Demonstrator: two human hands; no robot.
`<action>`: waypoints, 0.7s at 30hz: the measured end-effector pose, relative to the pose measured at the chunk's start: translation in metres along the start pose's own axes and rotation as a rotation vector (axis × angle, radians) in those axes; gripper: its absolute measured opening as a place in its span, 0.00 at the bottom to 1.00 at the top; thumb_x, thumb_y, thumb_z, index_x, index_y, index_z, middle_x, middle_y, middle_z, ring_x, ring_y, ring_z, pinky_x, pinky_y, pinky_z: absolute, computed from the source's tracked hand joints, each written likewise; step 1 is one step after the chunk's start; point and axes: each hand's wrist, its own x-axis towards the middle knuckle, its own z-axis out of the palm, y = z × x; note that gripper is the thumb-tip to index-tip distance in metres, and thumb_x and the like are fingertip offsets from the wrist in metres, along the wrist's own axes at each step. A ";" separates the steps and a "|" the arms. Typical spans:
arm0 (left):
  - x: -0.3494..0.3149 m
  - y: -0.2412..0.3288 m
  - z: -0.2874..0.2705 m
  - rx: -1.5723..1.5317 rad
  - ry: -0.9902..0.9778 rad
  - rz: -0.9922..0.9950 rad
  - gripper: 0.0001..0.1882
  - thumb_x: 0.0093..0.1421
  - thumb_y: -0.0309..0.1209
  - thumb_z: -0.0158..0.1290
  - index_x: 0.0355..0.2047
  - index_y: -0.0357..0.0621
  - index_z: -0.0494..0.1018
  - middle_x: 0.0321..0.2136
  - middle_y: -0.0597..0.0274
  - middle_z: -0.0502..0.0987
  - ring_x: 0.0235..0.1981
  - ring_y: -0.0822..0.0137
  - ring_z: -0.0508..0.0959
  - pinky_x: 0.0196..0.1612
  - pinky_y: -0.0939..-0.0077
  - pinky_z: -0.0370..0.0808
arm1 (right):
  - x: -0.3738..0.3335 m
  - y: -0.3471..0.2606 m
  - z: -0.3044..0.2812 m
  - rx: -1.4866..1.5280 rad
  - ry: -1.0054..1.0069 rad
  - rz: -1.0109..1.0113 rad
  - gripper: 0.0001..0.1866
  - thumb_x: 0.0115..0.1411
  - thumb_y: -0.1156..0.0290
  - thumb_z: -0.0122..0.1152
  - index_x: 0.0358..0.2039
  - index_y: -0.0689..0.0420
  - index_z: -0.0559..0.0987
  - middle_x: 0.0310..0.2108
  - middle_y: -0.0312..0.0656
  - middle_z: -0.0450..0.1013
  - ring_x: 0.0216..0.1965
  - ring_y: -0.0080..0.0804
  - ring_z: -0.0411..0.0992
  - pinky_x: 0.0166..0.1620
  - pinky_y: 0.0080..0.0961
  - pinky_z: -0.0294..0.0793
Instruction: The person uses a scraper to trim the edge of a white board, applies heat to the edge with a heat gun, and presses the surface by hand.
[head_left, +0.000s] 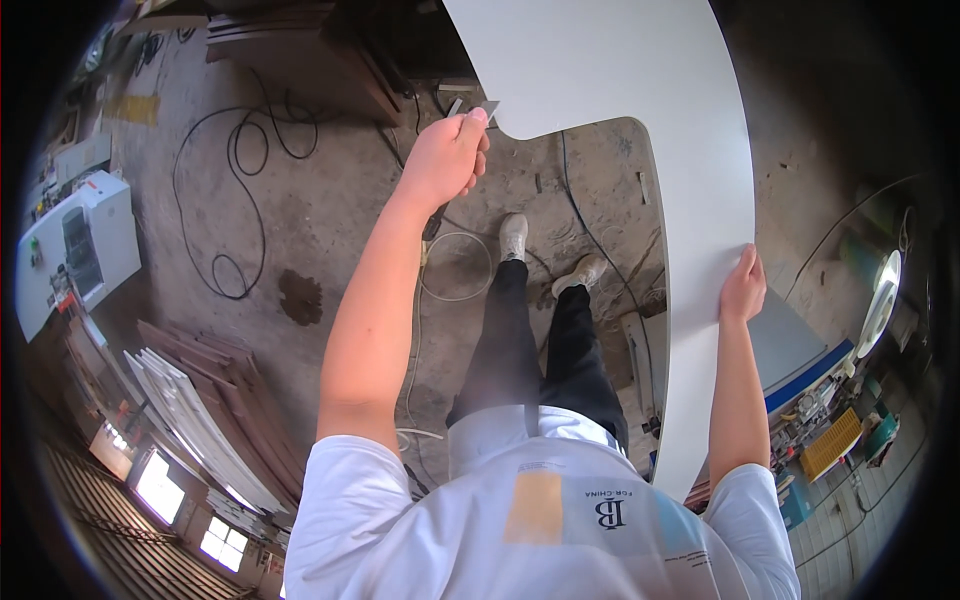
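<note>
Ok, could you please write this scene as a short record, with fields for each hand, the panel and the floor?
Left hand: closed around a small bladed tool, its tip close to the panel's inner edge; contact unclear
Right hand: at the panel's right edge; finger grip partly hidden
Panel: white panel, smooth, with curved edges
Floor: grey, with a dark stain and loose cables

A smooth, plain white panel (690,180) lies with its broad face toward the viewer, wide at the far end and narrowing to 1 long strip on the right, with a round-cornered cutout along its inner side. A small, thin grey blade (491,107) sits at the far end's left corner; whether they touch is unclear.
</note>
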 end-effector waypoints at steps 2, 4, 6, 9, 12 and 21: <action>0.008 0.003 -0.002 0.066 -0.021 -0.013 0.24 0.74 0.48 0.45 0.28 0.42 0.72 0.18 0.68 0.72 0.15 0.78 0.69 0.19 0.80 0.67 | 0.000 0.000 0.000 -0.006 -0.011 -0.019 0.32 0.70 0.37 0.38 0.50 0.46 0.84 0.47 0.40 0.82 0.53 0.47 0.76 0.56 0.40 0.71; 0.014 0.002 -0.004 0.079 -0.015 0.013 0.25 0.74 0.48 0.45 0.26 0.43 0.70 0.16 0.68 0.71 0.14 0.77 0.68 0.19 0.80 0.67 | 0.002 -0.001 -0.002 0.001 -0.041 0.000 0.33 0.70 0.36 0.38 0.52 0.45 0.83 0.50 0.40 0.81 0.54 0.47 0.75 0.58 0.39 0.70; 0.013 -0.001 0.000 0.105 -0.025 0.021 0.25 0.74 0.48 0.45 0.25 0.43 0.70 0.16 0.68 0.71 0.14 0.77 0.69 0.19 0.79 0.66 | 0.003 0.001 -0.001 0.007 -0.072 0.020 0.33 0.69 0.36 0.39 0.53 0.45 0.83 0.53 0.41 0.80 0.56 0.46 0.74 0.60 0.39 0.69; 0.008 -0.010 0.016 0.183 -0.027 0.081 0.25 0.74 0.48 0.45 0.25 0.42 0.70 0.16 0.67 0.72 0.14 0.76 0.69 0.19 0.78 0.66 | 0.007 0.006 0.000 -0.018 -0.091 0.015 0.32 0.69 0.36 0.39 0.52 0.44 0.83 0.52 0.42 0.80 0.55 0.47 0.74 0.59 0.40 0.69; 0.004 -0.009 0.020 0.275 -0.013 0.108 0.26 0.73 0.48 0.45 0.26 0.38 0.73 0.16 0.61 0.75 0.17 0.69 0.75 0.26 0.70 0.72 | 0.005 0.005 0.001 -0.018 -0.065 0.000 0.32 0.69 0.36 0.39 0.51 0.45 0.83 0.51 0.42 0.80 0.55 0.48 0.74 0.58 0.41 0.70; -0.001 -0.017 0.031 0.131 0.072 0.082 0.25 0.74 0.46 0.46 0.25 0.40 0.71 0.15 0.66 0.71 0.13 0.75 0.69 0.19 0.77 0.66 | 0.003 0.005 0.006 -0.039 -0.054 -0.007 0.32 0.69 0.36 0.37 0.50 0.44 0.83 0.46 0.41 0.82 0.51 0.49 0.76 0.54 0.41 0.72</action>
